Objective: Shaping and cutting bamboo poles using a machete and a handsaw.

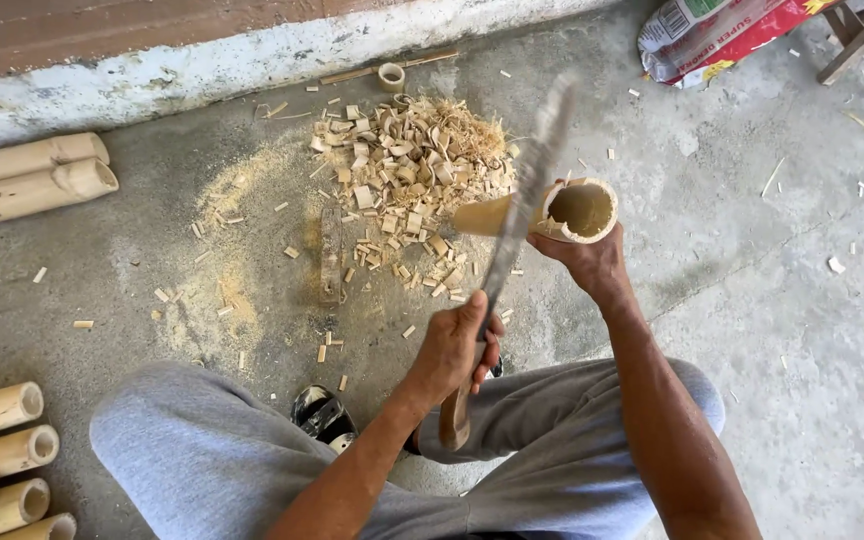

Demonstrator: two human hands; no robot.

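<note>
My left hand (457,350) grips the wooden handle of a long machete (527,190), whose blurred blade points away from me and lies against the rim of a short bamboo tube (584,210). My right hand (587,262) holds that tube from below, its hollow open end tilted towards me. Beyond both hands lies a pile of bamboo chips and shavings (412,170) on the concrete floor. My knees in grey trousers (202,450) frame the bottom of the view.
Two long bamboo lengths (27,180) lie at the left by the wall. Several cut tubes (2,450) are stacked at the bottom left. A wooden block (330,255) lies in sawdust. A printed sack (712,35) and a wooden stool leg (862,35) are at top right.
</note>
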